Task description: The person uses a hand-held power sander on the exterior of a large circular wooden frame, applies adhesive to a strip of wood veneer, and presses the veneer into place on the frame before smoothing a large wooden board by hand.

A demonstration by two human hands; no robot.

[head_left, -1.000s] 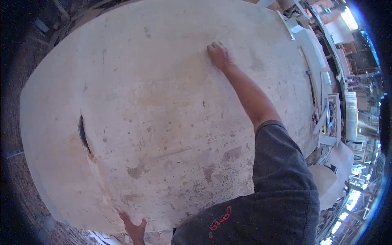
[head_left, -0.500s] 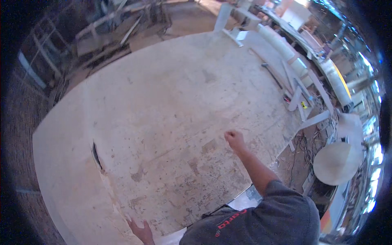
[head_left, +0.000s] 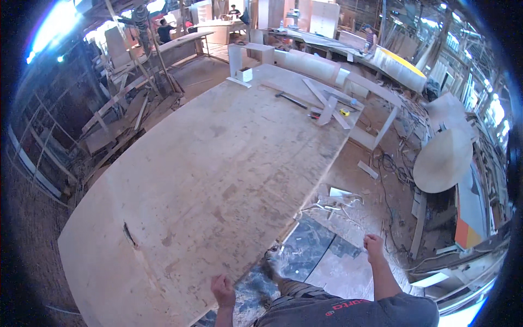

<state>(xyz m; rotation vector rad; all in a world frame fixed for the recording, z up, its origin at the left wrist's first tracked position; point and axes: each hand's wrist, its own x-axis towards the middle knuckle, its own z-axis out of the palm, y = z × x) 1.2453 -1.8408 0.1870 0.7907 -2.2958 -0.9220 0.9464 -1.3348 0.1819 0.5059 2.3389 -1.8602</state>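
Far end: hammer (head_left: 290,99), wood offcuts (head_left: 329,110).
Board (head_left: 218,180): big, pale, stained, slit near left.
Left hand (head_left: 223,289): fisted at near edge, grip unclear.
Right hand (head_left: 373,244): curled, empty, off board.

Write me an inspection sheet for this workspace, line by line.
Surface: large worn wooden board, stained, a dark split near its left edge.
Job's things: the board only; the hands hold nothing.
Clutter: hammer, wood strips and white blocks at the far end.
Hands: left hand closed at the board's near edge; right hand over the floor, off the board.
Cables: a tangle on the floor, right.
Surroundings: round panel, stacked timber.
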